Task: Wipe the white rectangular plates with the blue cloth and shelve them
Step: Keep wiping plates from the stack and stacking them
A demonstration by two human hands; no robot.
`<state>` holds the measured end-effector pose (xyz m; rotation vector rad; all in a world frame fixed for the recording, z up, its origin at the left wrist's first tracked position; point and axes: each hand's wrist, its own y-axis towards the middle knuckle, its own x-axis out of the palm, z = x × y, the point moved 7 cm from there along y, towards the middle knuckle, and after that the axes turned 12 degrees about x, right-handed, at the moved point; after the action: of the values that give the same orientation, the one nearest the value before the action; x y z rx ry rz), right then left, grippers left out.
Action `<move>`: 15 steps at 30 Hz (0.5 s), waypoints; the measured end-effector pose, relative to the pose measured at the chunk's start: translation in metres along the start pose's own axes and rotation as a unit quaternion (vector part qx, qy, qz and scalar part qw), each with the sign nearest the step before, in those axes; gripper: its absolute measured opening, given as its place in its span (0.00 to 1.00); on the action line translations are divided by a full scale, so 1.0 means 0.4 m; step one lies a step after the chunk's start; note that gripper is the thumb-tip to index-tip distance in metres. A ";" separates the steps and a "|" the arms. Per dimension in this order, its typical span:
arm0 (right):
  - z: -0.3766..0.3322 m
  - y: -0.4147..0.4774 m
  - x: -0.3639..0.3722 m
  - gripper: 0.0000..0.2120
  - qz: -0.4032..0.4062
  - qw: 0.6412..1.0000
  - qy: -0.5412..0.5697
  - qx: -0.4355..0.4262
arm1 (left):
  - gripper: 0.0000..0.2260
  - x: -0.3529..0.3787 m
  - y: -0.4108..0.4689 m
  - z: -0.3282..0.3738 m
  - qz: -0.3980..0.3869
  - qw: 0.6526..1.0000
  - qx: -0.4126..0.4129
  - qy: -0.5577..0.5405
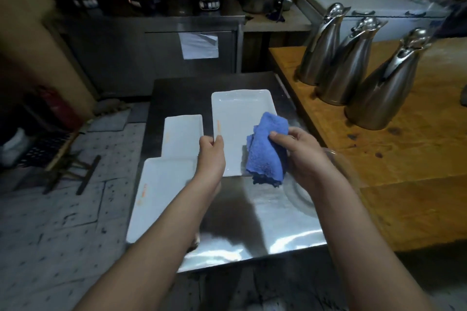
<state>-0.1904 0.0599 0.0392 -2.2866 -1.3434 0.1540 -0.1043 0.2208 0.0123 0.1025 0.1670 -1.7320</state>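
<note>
left hand [211, 156]: pinches the left long edge of the held plate [240, 113], thumb on top, other fingers out of sight beneath.
right hand [304, 156]: fingers curled round the bunched blue cloth [267, 149], pressing it on the held plate's near right corner.
held plate: above the steel counter [283, 222]; near end looks raised, can't confirm.
other plates: second plate [182, 134] just left of the held plate, third plate [161, 197] left of it and nearer the person. Both lie flat on the steel counter.
risk 1: one-edge pinch only. A hard cloth push at the opposite corner could twist the held plate out of the grip, and it would drop onto steel or the second plate and chip.
risk 2: steel jugs [353, 65] stand right of the held plate on the wooden counter [417, 159]. A wide swing while shelving could clip one.
hidden: no shelf in view. Held plate's underside unseen. Orange marks on the plates could be label or stain, unclear. Third plate partly behind the left forearm.
</note>
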 end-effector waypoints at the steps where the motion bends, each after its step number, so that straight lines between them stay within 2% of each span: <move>1: 0.008 -0.003 0.042 0.13 -0.004 1.000 -0.007 0.002 | 0.07 -0.044 0.002 -0.009 0.008 1.000 0.001 0.002; 4: 0.032 -0.014 0.157 0.07 -0.007 1.000 -0.018 0.010 | 0.07 -0.174 0.006 -0.031 0.035 0.999 0.001 -0.001; 10: 0.087 -0.044 0.347 0.07 -0.031 0.999 -0.027 0.020 | 0.08 -0.372 -0.006 -0.095 0.051 0.997 -0.047 -0.021; 12: 0.107 -0.059 0.406 0.08 -0.048 0.998 -0.041 0.029 | 0.07 -0.410 -0.018 -0.114 0.048 0.994 -0.076 -0.056; 15: 0.143 -0.079 0.495 0.07 -0.085 0.994 -0.028 0.058 | 0.10 -0.448 -0.035 -0.134 0.046 0.990 -0.098 -0.086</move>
<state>-0.1331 0.2603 0.0314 -2.0761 -1.5102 0.2344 -0.0893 0.4065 -0.0108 -0.1805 0.2001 -1.6141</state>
